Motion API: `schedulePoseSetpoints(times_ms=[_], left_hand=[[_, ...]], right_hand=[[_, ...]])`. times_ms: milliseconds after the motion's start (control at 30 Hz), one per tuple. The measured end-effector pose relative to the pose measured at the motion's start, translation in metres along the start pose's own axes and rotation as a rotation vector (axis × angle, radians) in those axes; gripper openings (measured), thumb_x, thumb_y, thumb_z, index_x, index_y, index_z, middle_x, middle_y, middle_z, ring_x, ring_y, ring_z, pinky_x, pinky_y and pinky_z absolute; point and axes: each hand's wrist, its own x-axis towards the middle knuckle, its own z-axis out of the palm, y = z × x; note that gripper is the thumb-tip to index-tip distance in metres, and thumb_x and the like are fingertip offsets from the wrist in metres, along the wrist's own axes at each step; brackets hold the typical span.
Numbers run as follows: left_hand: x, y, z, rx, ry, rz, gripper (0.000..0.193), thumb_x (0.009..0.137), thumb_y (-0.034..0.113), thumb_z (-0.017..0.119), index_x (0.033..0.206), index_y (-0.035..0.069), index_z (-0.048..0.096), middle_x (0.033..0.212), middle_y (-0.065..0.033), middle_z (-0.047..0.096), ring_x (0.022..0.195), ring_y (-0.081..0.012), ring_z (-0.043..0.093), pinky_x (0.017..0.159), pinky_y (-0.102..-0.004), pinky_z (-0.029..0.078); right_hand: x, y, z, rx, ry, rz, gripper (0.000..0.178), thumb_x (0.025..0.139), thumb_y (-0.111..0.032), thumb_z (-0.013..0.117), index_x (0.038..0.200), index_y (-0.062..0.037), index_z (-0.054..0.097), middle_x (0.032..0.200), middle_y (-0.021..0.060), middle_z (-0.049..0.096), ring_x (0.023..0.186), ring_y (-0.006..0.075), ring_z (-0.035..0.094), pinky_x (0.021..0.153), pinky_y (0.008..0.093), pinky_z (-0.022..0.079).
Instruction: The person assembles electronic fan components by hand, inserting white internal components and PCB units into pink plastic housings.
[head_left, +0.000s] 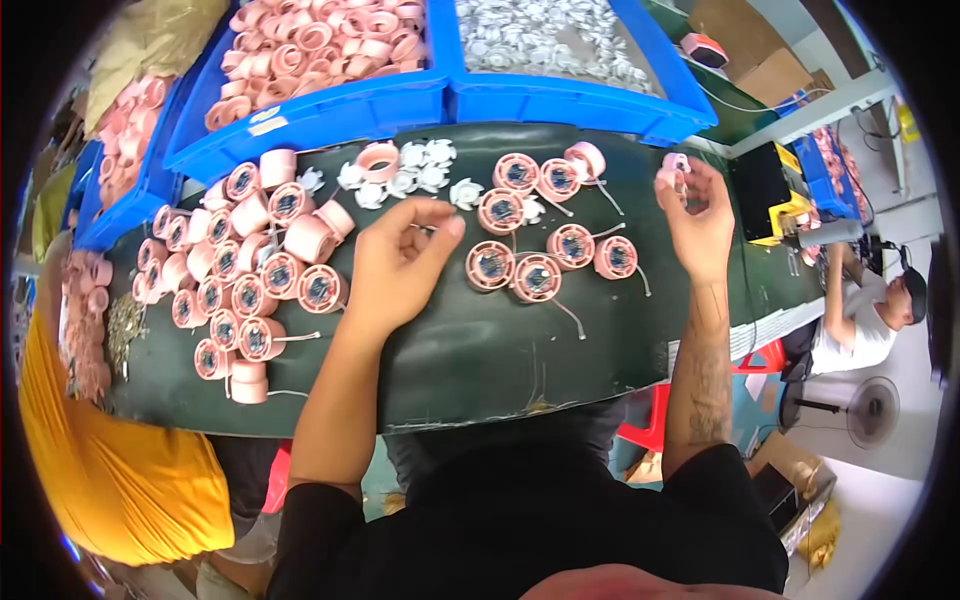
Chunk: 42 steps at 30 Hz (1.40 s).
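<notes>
My left hand (398, 262) is over the table left of centre, with its fingers loosely curled and the thumb a little apart. Nothing shows in it. Just beyond it lie several white flower-shaped plastic parts (432, 178) and an empty pink ring (378, 161). My right hand (702, 222), off to the right, grips a small pink plastic part (677, 166) between thumb and fingers; the fingers partly cover it. Between my hands stand several pink round housings (537, 278) with circuit boards inside and short wires trailing out. A larger cluster of such housings (254, 294) sits on the left.
Blue bins at the back hold pink rings (315, 37) and white parts (540, 45). Another blue bin (140, 180) stands at the left, near a person in a yellow shirt (120, 470). A yellow-black device (775, 195) is at the right. Farther right sits a person in white (855, 330).
</notes>
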Motion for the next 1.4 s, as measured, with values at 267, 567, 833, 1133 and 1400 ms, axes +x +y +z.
schedulePoseSetpoints(times_ms=[267,567,833,1133,1400], left_hand=[[0.004,0.001,0.004,-0.85,-0.219,-0.237,0.059,0.111,0.051,0.037,0.135,0.001,0.058,0.108,-0.013,0.073,0.074,-0.0129,0.065,0.058,-0.0248,0.048],[0.005,0.002,-0.009,-1.053,-0.063,-0.02,0.035,0.103,0.016,0.06,0.135,0.006,0.051,0.129,-0.0118,0.064,0.112,-0.0228,0.068,0.094,-0.0359,0.057],[0.002,0.005,0.01,-0.648,0.017,0.132,0.053,0.092,0.0,0.076,0.138,0.002,0.05,0.128,-0.0131,0.063,0.111,-0.0204,0.067,0.094,-0.0348,0.057],[0.002,-0.007,0.017,-0.384,0.053,0.283,0.056,0.093,0.005,0.078,0.141,-0.005,0.052,0.118,-0.01,0.068,0.105,-0.0147,0.067,0.089,-0.0299,0.056],[0.003,-0.011,0.019,-0.365,0.063,0.238,0.056,0.094,0.006,0.077,0.142,-0.005,0.052,0.119,-0.0103,0.069,0.106,-0.0151,0.067,0.09,-0.0301,0.056]], right_hand=[[-0.042,-0.142,0.07,0.313,-0.476,-0.638,0.06,0.078,-0.017,0.089,0.131,-0.0053,0.065,0.126,0.0129,0.069,0.114,0.0248,0.068,0.096,0.0367,0.054],[-0.035,-0.081,0.086,-0.544,-0.605,-0.323,0.02,0.084,-0.027,0.075,0.099,-0.0146,0.079,0.09,0.0119,0.075,0.086,0.033,0.073,0.077,0.0465,0.059],[-0.031,-0.085,0.081,0.184,-0.475,0.061,0.03,0.091,-0.01,0.073,0.119,0.0002,0.073,0.099,0.0169,0.079,0.087,0.0216,0.077,0.08,0.0326,0.06],[-0.067,-0.099,0.111,1.028,-0.579,0.207,0.031,0.103,-0.006,0.064,0.133,0.0042,0.066,0.124,0.0116,0.071,0.109,0.0165,0.069,0.094,0.0317,0.059],[-0.075,-0.095,0.116,1.052,-0.547,0.222,0.03,0.103,-0.006,0.064,0.131,0.005,0.067,0.124,0.0118,0.071,0.107,0.0148,0.069,0.092,0.0292,0.058]])
